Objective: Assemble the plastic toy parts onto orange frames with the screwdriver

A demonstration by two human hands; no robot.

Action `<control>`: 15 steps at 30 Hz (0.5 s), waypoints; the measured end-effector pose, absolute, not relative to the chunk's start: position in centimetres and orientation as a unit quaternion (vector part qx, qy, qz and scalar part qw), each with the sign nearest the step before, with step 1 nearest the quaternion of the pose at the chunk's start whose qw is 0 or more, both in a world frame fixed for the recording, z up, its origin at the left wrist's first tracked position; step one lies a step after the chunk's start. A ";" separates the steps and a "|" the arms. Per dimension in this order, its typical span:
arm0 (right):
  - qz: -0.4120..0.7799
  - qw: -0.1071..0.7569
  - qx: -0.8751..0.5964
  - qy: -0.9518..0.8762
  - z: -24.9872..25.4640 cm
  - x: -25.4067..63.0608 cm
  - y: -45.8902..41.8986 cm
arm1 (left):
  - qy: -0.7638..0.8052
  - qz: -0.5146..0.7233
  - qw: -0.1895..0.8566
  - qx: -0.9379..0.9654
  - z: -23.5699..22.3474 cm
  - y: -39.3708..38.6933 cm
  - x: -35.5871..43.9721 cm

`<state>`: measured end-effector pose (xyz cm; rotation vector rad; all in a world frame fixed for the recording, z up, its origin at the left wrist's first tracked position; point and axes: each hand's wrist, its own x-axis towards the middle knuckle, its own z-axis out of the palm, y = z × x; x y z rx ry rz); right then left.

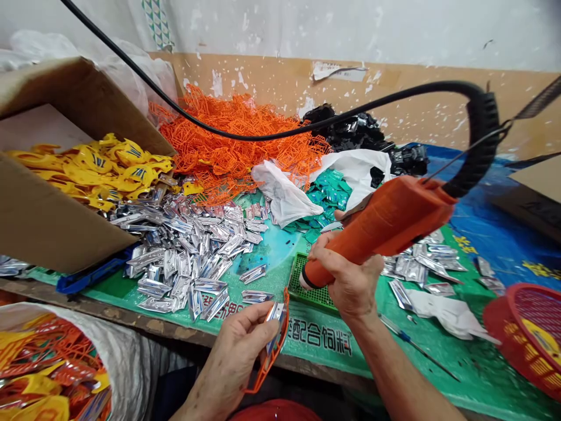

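My left hand (pixel 239 345) pinches a thin orange plastic frame (pixel 264 374) together with a shiny metal plate (pixel 274 316) near the table's front edge. The thumb lies across the plate. My right hand (pixel 350 280) is wrapped round an orange electric screwdriver (pixel 385 225), its nose slanting down to the left. That nose is over a small green perforated basket (pixel 322 300); the bit cannot be made out. A thick black cable (pixel 480 134) runs from the screwdriver's back end. Loose metal plates (pixel 175 269) lie piled beyond my left hand.
Orange frames (pixel 236 134) are heaped at the back, beside green pieces (pixel 331 190) and black parts (pixel 355 131). A cardboard box (pixel 56 216) of yellow parts stands left, above a white sack (pixel 131 356). A red basket (pixel 504 327) and thin screwdriver (pixel 421 348) are right.
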<state>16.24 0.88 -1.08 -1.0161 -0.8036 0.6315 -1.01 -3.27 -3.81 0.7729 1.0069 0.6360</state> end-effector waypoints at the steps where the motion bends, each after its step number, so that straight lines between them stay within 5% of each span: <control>1: 0.288 0.749 -0.467 -0.371 -1.1 16.2 0.9 | 0.464 0.287 0.755 0.364 -3.8 -3.2 -1.0; 15: 0.305 0.714 -0.474 -0.414 -0.9 16.1 0.9 | 0.465 0.210 0.703 0.494 -1.6 -1.6 -2.0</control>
